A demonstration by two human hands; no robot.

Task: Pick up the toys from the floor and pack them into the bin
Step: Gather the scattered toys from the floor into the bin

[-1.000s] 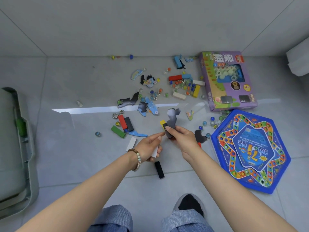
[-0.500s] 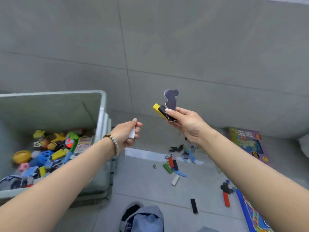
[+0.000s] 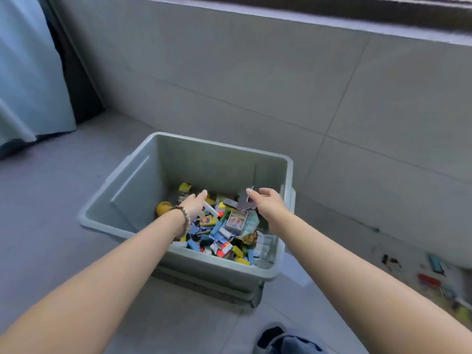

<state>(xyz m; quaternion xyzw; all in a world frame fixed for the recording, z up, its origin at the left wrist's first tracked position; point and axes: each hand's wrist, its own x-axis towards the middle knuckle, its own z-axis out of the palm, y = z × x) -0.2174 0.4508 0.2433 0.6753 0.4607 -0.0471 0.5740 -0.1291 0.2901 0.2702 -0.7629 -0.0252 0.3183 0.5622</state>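
Observation:
A grey-green plastic bin (image 3: 132, 180) stands on the floor by the wall, part filled with several colourful toys (image 3: 217, 233). Both my hands are over it. My left hand (image 3: 195, 204), with a bead bracelet on the wrist, has its fingers stretched out straight; a white block (image 3: 211, 209) slants down just under it. My right hand (image 3: 268, 203) is spread with loose fingers, and a blurred grey puzzle piece (image 3: 244, 203) hangs just below its fingertips. The yellow and black blocks it held are not visible.
Loose toys (image 3: 431, 279) lie scattered on the floor at the far right. A tiled wall runs behind the bin, and a pale blue curtain (image 3: 28, 72) hangs at the left. My shoe (image 3: 270, 333) shows at the bottom edge.
I have turned left from the scattered toys to the bin. Both hands moved over it and spread, and the white block and grey piece are slipping out.

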